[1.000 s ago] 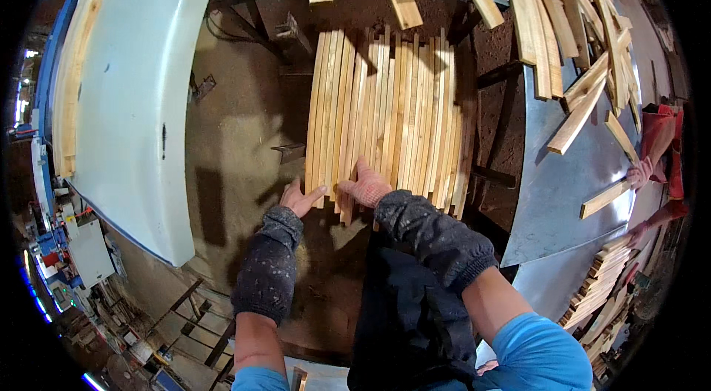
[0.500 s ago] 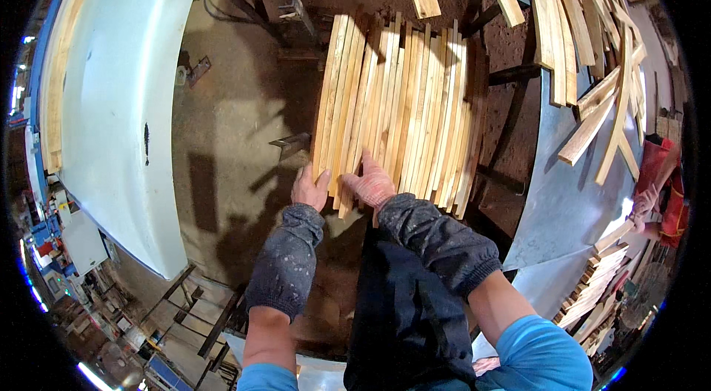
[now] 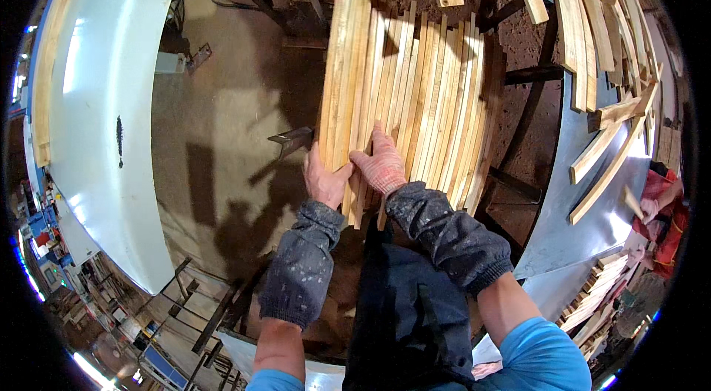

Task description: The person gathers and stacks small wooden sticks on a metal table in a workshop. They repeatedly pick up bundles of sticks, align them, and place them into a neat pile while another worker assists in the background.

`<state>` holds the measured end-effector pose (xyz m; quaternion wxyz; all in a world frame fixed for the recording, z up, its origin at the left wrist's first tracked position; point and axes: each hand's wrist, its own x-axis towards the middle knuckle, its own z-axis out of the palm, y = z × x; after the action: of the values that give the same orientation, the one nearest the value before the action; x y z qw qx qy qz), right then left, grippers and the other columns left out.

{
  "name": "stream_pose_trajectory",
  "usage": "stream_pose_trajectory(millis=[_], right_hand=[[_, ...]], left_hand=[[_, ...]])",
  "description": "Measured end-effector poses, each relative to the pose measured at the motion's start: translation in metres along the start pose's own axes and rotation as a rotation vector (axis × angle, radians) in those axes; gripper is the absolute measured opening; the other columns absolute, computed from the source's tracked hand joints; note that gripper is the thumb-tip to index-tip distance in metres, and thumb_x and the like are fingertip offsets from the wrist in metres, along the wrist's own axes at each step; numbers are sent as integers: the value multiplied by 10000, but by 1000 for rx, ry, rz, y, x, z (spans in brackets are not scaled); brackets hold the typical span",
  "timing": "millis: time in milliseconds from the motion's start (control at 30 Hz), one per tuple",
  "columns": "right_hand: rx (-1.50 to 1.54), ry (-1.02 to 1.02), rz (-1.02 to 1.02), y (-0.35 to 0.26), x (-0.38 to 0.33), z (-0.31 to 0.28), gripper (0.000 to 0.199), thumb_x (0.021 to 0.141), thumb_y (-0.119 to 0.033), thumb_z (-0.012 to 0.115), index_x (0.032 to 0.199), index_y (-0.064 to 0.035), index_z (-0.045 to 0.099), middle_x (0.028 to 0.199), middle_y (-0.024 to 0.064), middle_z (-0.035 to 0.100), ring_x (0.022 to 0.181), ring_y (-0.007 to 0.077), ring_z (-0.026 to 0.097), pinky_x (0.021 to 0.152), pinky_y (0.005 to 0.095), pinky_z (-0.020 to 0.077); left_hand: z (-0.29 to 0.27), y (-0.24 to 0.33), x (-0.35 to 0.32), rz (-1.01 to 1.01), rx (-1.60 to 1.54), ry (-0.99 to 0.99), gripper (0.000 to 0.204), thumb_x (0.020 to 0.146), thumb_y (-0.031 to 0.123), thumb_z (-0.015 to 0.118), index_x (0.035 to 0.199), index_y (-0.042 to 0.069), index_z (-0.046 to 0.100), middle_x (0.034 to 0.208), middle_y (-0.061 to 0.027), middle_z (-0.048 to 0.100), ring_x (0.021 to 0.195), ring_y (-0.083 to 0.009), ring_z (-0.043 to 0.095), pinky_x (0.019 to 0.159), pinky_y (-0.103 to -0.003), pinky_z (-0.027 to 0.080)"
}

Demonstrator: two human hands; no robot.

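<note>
Left hand (image 3: 326,179) is pinching wooden strips (image 3: 342,80) at 8 o'clock on the stack (image 3: 444,113); right hand (image 3: 381,166) is resting at 7 o'clock, thumb and forefinger spread.

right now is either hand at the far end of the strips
No, the left hand and right hand are at the near half of the wood strips.

We see light yellow wooden strips (image 3: 437,102) at the right hand (image 3: 380,163), a dark grey sleeve (image 3: 300,265) with white specks below the left hand (image 3: 326,180), and, farther left, a bluish-white panel (image 3: 137,132) with black streak.
</note>
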<state>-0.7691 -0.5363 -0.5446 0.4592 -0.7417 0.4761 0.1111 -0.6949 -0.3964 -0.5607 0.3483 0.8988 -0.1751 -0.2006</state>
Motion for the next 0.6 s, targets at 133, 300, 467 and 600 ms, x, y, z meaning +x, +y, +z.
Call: stream_pose_trajectory(millis=[133, 300, 467, 600], right_hand=[[37, -74, 32, -1, 8, 25, 1032, 895, -351, 766, 1675, -1, 187, 1487, 349, 487, 1329, 479, 567, 1122, 458, 481], [73, -153, 10, -18, -2, -1, 1026, 856, -324, 754, 1638, 68, 218, 1381, 389, 572, 1275, 474, 611, 1097, 475, 502], [415, -403, 77, -18, -68, -32, 762, 910, -195, 735, 1530, 63, 374, 1079, 229, 728, 935, 274, 717, 796, 394, 597], [452, -387, -59, 16, -158, -46, 696, 896, -280, 711, 1485, 9, 478, 1151, 230, 721, 1007, 315, 715, 851, 412, 567]], left_hand=[[-28, 2, 10, -245, -370, -165, 658, 895, 283, 834, 1415, -25, 572, 1285, -237, 696, 1212, -349, 649, 1078, -486, 480], [-16, -62, 25, -345, -261, -245, 629, 1043, 491, 610, 1391, -32, 599, 1329, -188, 681, 1218, -293, 627, 1084, -459, 477], [-5, -135, 48, -380, -822, -597, 557, 1132, 446, 443, 1444, -1, 555, 1369, -164, 656, 1219, -304, 626, 1046, -432, 511], [-13, -146, 27, -490, -743, -449, 644, 1068, 493, 581, 1451, -22, 520, 1418, -222, 609, 1219, -352, 644, 943, -479, 589]])
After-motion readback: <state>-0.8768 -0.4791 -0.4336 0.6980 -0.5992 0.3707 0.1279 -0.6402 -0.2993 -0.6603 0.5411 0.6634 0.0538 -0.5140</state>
